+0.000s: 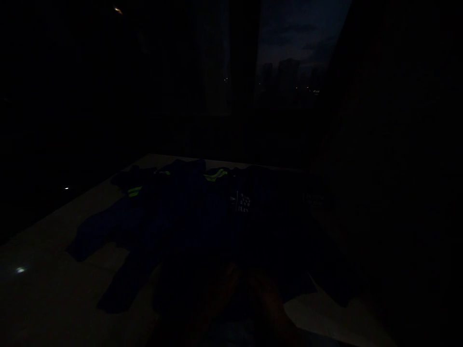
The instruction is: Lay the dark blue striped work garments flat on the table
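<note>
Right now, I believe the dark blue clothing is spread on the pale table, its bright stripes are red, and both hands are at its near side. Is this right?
Not quite: the head view shows the bright stripes as yellow-green, not red. The dark blue clothing is spread on the pale table, with the left hand and right hand at its near side.

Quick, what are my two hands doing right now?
Left hand: over the dark blue garment; grip can't be told, too dark.
Right hand: same, fingers too dim to read.
</note>
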Action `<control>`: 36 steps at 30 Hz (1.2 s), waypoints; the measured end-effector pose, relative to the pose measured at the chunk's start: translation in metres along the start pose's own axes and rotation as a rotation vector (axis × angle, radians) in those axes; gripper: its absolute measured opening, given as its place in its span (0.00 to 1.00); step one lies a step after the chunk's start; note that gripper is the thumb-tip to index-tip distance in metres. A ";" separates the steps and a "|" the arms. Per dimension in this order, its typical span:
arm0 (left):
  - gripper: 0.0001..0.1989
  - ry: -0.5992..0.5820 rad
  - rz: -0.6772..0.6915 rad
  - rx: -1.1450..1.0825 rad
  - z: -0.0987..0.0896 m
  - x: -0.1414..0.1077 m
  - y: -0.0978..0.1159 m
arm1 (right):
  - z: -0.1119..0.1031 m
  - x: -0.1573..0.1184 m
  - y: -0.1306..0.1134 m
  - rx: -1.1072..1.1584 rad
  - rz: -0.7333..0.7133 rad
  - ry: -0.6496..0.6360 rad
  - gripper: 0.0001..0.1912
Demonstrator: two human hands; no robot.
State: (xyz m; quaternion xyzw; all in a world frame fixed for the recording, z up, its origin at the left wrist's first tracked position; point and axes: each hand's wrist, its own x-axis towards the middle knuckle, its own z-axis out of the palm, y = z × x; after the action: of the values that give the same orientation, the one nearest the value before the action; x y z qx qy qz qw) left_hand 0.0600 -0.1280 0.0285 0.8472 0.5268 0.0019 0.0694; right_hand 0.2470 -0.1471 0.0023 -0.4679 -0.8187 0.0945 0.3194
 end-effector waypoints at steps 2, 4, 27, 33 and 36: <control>0.13 -0.015 0.016 0.005 -0.005 0.001 0.001 | 0.002 0.000 0.001 -0.014 -0.006 0.020 0.15; 0.13 -0.010 0.029 0.000 -0.008 0.002 0.001 | 0.004 0.000 0.002 -0.012 -0.002 -0.002 0.16; 0.12 0.196 0.187 -0.071 0.007 0.002 -0.010 | 0.001 0.011 -0.004 0.082 0.200 -0.082 0.12; 0.12 0.211 0.217 -0.133 0.003 0.004 -0.005 | 0.005 0.007 -0.001 0.070 0.187 -0.061 0.14; 0.12 0.190 0.183 -0.100 0.000 0.006 -0.003 | 0.004 0.008 0.000 0.035 0.204 -0.081 0.17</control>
State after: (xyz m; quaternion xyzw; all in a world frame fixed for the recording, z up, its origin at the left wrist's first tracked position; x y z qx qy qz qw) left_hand 0.0600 -0.1211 0.0274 0.8831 0.4509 0.1147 0.0607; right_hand 0.2414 -0.1397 0.0023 -0.5388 -0.7773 0.1594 0.2830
